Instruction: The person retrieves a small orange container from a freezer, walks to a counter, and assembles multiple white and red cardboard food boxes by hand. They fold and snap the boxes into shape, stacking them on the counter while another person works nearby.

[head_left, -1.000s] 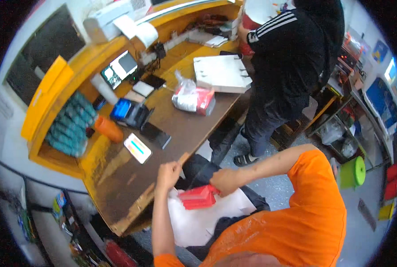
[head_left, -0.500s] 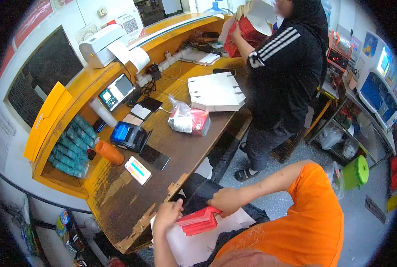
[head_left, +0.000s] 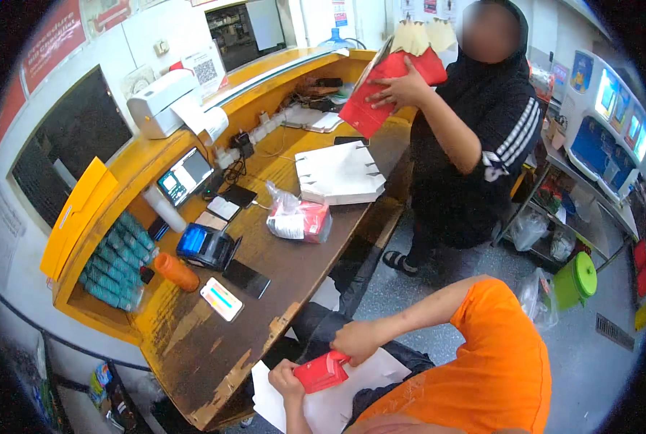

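Observation:
Over my lap I hold a small stack of red folded cardboard [head_left: 320, 373] between both hands. My left hand [head_left: 287, 380] is closed round its left end. At its upper right corner my right hand [head_left: 357, 341] is closed, with the fingertips partly hidden against the red card. Beneath the stack, a white sheet of card [head_left: 370, 381] lies across my lap, its middle covered by the stack.
At my left stands a brown desk [head_left: 214, 362] with a phone [head_left: 222, 299], an orange bottle [head_left: 176, 271], a bagged red pack [head_left: 301, 220] and a stack of white flat cartons [head_left: 341, 173]. Across it, a person in black [head_left: 475, 137] holds red cartons [head_left: 395, 87].
The red stack has tilted so its broad face shows rather than its layered edges. My left hand has moved down and closed round it. The other person has turned, bringing the red cartons left.

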A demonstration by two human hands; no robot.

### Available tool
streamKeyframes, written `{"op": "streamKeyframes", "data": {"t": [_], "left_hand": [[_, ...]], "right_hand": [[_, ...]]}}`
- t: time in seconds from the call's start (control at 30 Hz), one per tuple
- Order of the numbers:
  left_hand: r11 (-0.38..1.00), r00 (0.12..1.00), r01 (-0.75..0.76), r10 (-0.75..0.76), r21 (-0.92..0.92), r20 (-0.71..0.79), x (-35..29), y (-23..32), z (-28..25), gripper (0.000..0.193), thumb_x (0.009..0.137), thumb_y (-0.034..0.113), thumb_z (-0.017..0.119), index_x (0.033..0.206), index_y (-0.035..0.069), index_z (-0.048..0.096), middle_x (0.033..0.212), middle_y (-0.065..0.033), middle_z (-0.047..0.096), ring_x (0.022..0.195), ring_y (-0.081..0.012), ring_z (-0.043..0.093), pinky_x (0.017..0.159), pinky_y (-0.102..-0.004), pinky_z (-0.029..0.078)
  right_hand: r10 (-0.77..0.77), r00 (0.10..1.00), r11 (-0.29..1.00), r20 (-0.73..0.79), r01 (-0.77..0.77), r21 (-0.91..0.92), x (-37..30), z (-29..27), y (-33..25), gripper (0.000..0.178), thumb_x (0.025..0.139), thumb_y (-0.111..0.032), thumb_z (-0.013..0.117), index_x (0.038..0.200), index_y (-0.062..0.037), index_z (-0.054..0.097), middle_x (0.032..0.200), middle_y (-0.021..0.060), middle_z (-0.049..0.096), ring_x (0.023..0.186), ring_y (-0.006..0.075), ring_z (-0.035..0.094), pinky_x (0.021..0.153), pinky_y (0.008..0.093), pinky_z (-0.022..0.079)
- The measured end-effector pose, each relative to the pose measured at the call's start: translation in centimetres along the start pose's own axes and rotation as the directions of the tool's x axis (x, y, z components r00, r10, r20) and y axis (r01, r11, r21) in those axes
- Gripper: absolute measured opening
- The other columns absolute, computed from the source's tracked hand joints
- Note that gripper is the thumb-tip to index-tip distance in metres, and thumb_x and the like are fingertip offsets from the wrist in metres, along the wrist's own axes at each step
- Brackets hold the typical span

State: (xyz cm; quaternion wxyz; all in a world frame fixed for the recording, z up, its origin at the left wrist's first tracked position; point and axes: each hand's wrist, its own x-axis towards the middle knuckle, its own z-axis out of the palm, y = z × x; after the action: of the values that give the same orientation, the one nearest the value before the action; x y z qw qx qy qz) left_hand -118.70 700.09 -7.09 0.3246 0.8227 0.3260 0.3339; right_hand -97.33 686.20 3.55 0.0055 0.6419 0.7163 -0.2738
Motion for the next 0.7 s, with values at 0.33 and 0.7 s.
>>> {"op": "streamKeyframes", "data": {"t": [0.33,0.7], "left_hand": [[0.971,0.987,0.114,-0.087,0.209,-0.135,8.0,-2.0,-9.1,0.043,0.099,0.029,0.059,0.066,0.003,0.067,0.056,-0.0071,0.061,0.051,-0.017,0.055,0.049,-0.0337,0.041],[0.898,0.885,0.343,-0.407,0.275,0.225,-1.5,-7.2,-6.5,0.06,0.103,0.042,0.053,0.068,-0.005,0.067,0.055,-0.0169,0.06,0.046,-0.0279,0.059,0.048,-0.0418,0.046]], "right_hand": [[-0.04,0.998,0.999,-0.057,0.04,0.012,-1.0,-1.6,-2.3,0.04,0.067,-0.026,0.081,0.094,0.0012,0.068,0.086,0.0215,0.072,0.085,0.0411,0.072,0.075,0.0507,0.058],[-0.081,0.996,0.996,-0.032,0.079,-0.039,0.1,-1.5,-3.0,0.043,0.066,-0.027,0.081,0.095,0.0024,0.068,0.086,0.0198,0.073,0.083,0.0401,0.072,0.073,0.0489,0.059]]}}
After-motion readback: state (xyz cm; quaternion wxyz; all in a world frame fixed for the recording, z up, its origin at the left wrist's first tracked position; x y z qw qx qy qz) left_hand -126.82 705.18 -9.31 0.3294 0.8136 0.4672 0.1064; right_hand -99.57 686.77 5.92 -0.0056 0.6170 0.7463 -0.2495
